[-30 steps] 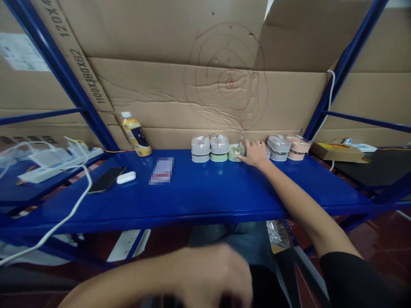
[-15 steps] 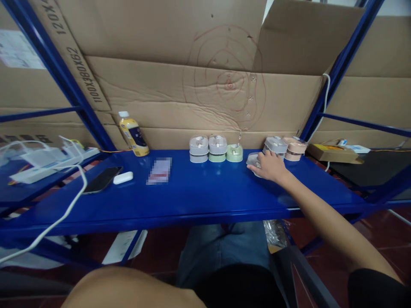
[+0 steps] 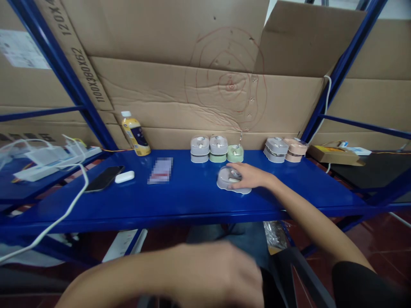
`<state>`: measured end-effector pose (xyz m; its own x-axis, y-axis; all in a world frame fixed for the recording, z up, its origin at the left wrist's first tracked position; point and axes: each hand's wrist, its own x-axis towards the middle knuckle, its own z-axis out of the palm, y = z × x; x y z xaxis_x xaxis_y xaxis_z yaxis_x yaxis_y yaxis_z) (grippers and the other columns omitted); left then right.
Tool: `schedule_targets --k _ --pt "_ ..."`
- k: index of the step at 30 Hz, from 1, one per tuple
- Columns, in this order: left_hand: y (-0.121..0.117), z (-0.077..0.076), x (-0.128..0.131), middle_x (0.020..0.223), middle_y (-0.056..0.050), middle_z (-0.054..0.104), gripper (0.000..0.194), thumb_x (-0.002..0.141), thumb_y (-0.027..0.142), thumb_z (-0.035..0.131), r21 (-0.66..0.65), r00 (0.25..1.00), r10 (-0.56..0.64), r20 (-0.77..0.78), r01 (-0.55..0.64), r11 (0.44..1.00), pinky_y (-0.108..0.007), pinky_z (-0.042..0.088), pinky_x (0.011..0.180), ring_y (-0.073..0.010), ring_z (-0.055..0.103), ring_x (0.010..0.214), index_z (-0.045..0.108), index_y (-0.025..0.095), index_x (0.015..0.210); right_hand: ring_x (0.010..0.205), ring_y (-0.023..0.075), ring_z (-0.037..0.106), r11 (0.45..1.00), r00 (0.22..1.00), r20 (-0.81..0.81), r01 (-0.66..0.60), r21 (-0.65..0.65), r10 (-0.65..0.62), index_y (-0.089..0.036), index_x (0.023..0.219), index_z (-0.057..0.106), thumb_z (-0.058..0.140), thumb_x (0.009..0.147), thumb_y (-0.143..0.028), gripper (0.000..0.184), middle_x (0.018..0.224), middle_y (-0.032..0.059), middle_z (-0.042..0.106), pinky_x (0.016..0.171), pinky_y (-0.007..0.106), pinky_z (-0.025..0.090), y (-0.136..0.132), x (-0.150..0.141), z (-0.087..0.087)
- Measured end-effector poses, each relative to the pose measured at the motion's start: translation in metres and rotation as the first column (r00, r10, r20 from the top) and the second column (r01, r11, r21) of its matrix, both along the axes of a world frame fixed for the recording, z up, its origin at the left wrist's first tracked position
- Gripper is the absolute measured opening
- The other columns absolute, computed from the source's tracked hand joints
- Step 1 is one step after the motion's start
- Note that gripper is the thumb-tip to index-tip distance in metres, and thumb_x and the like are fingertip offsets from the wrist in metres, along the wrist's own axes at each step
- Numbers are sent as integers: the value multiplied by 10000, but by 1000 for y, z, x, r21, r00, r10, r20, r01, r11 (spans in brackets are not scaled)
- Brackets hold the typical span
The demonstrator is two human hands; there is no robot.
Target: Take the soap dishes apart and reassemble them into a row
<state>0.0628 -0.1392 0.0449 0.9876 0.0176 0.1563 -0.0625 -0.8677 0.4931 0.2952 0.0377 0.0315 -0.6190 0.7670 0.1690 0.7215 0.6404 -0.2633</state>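
Observation:
My right hand (image 3: 252,174) grips a small pale-grey container with a clear domed lid (image 3: 225,180), fingers closed around its right side, low over the blue shelf top (image 3: 180,201). Its far right part is hidden by the fingers. My left hand (image 3: 221,273) hangs blurred in the foreground, between my body and the shelf, its fingers smeared. Behind the held container are a grey stack (image 3: 199,149), a stack with a green lower container (image 3: 218,149) and a single green container (image 3: 235,154). Further right are another grey stack (image 3: 276,149) and a peach one (image 3: 294,150).
At the left are a yellow bottle (image 3: 136,134), a pixelated card (image 3: 161,170), a white earbud case (image 3: 124,176) and a black phone (image 3: 104,179). A white cable (image 3: 72,207) crosses the left front edge. Cardboard (image 3: 160,90) backs the shelf.
My right hand has brought the grey clear-lidded container left and nearer to me, away from the right-hand stacks. My left hand has come into view at the bottom.

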Motion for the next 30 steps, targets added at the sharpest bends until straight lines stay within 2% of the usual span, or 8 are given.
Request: schedule_targets --k 2,4,6,8,10,15,23,30 --pt "45 13 -8 879 -53 689 207 1017 308 507 30 945 314 95 -318 948 -367 592 780 -206 682 824 680 291 906 1259 366 641 998 994 -89 -66 -6 65 -176 1512 510 826 736 -612 944 1419 182 637 1062 501 516 8 -18 2" --pt "95 21 -21 900 -76 672 177 930 401 650 121 716 664 216 -695 709 -434 567 834 -257 656 860 653 227 894 1257 345 640 994 975 -201 -104 -27 97 -180 1498 521 843 735 -551 907 1417 163 642 1082 500 502 19 -27 7" --pt "141 20 -34 1030 -115 664 492 747 546 824 177 569 797 201 -822 541 -490 554 889 -346 653 1000 658 188 1040 1251 325 638 993 942 -327 -101 -60 76 -187 1483 531 843 746 -524 868 1405 143 650 1097 491 492 31 -26 11" --pt "173 10 -44 1244 -166 624 871 606 649 896 195 591 800 99 -800 567 -536 539 970 -408 618 1164 615 162 1271 1219 309 649 992 897 -442 -56 -111 1 -191 1467 541 830 768 -534 831 1354 126 675 1090 487 498 42 -16 10" --pt "191 -6 -46 1436 -165 542 969 645 652 884 185 723 688 66 -686 703 -537 481 1100 -397 545 1329 544 211 1438 1167 296 666 985 849 -521 4 -171 -94 -196 1450 551 826 774 -547 809 1281 109 700 1059 486 517 49 -3 3" --pt "197 -41 -36 1591 -131 443 562 846 555 787 163 796 600 80 -604 780 -546 375 1222 -385 458 1465 706 296 1339 1126 288 679 968 791 -571 103 -228 -219 -222 1422 574 827 768 -565 781 1223 93 713 1028 483 534 56 16 -17" --pt "201 -49 -40 1520 -142 521 439 996 534 575 136 705 641 303 -698 703 -557 385 1221 -357 506 1420 767 234 1252 1027 276 694 980 758 -624 112 -163 -191 -220 1400 585 809 775 -558 745 1171 90 728 969 467 564 50 13 -14" --pt "211 -44 -57 1441 -158 553 499 1038 525 449 -10 460 737 496 -845 535 -547 428 1184 -331 563 1344 710 165 1263 1054 271 695 968 673 -696 183 -173 -251 -233 1430 566 709 835 -625 727 1238 104 697 983 461 564 53 18 -8"
